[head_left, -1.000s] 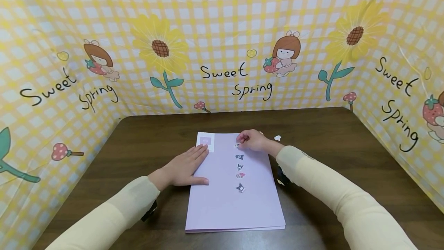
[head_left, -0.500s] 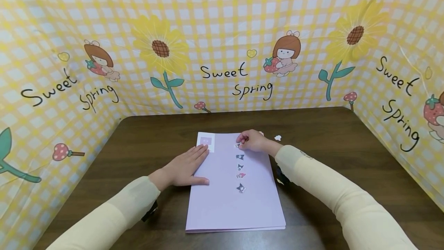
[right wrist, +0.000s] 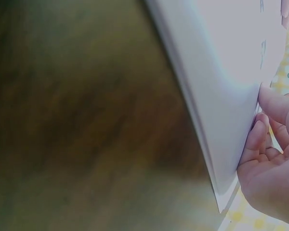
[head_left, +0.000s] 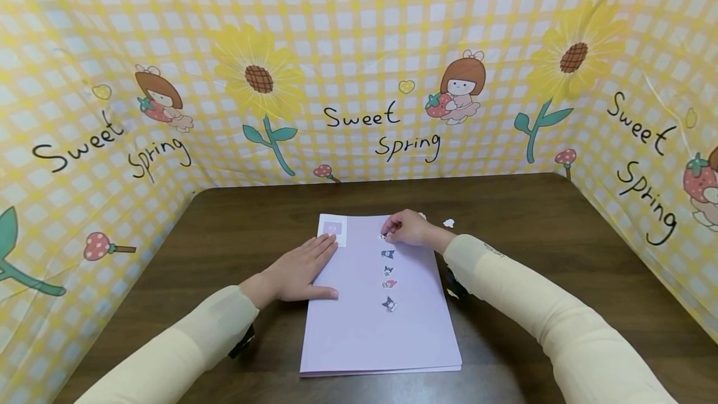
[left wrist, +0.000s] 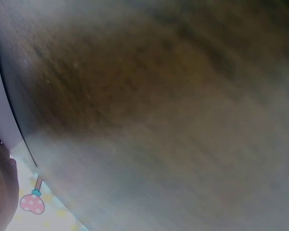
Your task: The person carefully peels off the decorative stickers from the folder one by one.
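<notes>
A lilac booklet or folded sheet stack point(head_left: 359, 335) lies on the dark wooden table. Down its middle runs a column of small cartoon stickers, among them a pink one point(head_left: 389, 283) and a black-and-white one point(head_left: 389, 304). My left hand point(head_left: 303, 269) rests flat on its left edge, fingers spread, fingertips over a white card with a purple square point(head_left: 333, 228). Near the far edge, my right hand point(head_left: 409, 227) has curled fingers, thumb and forefinger pinching a sticker point(head_left: 384, 235) at the top of the column. In the right wrist view, the thumb point(right wrist: 277, 103) touches the lilac surface.
A small white cut-out piece point(head_left: 449, 223) lies on the table beyond the right wrist, and another pale piece shows partly behind that hand. Yellow checked cloth point(head_left: 359, 80) walls in the table point(head_left: 252, 217) at the back and both sides.
My right fingers shift only very slightly at the top sticker, which shows a little more of its dark part. My left hand and the lilac booklet keep their place.
</notes>
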A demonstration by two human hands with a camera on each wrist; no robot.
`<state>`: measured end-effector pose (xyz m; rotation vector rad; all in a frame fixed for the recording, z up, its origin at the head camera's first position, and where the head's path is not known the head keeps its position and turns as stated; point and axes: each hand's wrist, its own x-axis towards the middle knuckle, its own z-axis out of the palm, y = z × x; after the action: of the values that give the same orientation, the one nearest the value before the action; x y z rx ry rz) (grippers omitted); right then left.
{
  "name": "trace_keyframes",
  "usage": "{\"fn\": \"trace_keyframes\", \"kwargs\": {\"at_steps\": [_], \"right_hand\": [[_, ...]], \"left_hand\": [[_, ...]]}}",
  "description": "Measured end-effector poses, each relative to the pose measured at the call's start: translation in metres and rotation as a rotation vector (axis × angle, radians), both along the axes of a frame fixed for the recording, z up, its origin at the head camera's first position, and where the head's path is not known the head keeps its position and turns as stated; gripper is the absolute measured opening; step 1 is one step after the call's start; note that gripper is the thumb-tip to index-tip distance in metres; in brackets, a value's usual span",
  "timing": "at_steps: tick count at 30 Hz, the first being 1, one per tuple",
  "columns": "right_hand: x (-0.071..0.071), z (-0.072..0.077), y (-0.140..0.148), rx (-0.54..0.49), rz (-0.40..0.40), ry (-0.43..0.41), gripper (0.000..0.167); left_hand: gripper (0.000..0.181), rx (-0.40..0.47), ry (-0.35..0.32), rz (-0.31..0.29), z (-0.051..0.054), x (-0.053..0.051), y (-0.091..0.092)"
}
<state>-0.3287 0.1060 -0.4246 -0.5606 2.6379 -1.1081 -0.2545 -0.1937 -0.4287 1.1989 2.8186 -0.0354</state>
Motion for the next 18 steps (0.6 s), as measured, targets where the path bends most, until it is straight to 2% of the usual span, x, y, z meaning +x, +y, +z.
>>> {"fn": "trace_keyframes", "kwargs": {"at_steps": [10, 18], "right_hand": [[0.0018, 0.0001, -0.0021, -0.004, 0.005, 0.008, 0.009], [0.0044, 0.0005, -0.0015, -0.012, -0.07, 0.009, 0.014]], "left_hand": [[0.106, 0.007, 0.007, -0.007, 0.0016, 0.0013, 0.0004], [0.106, 0.0, -0.001, 0.0, 0.003, 0.0019, 0.0008]]}}
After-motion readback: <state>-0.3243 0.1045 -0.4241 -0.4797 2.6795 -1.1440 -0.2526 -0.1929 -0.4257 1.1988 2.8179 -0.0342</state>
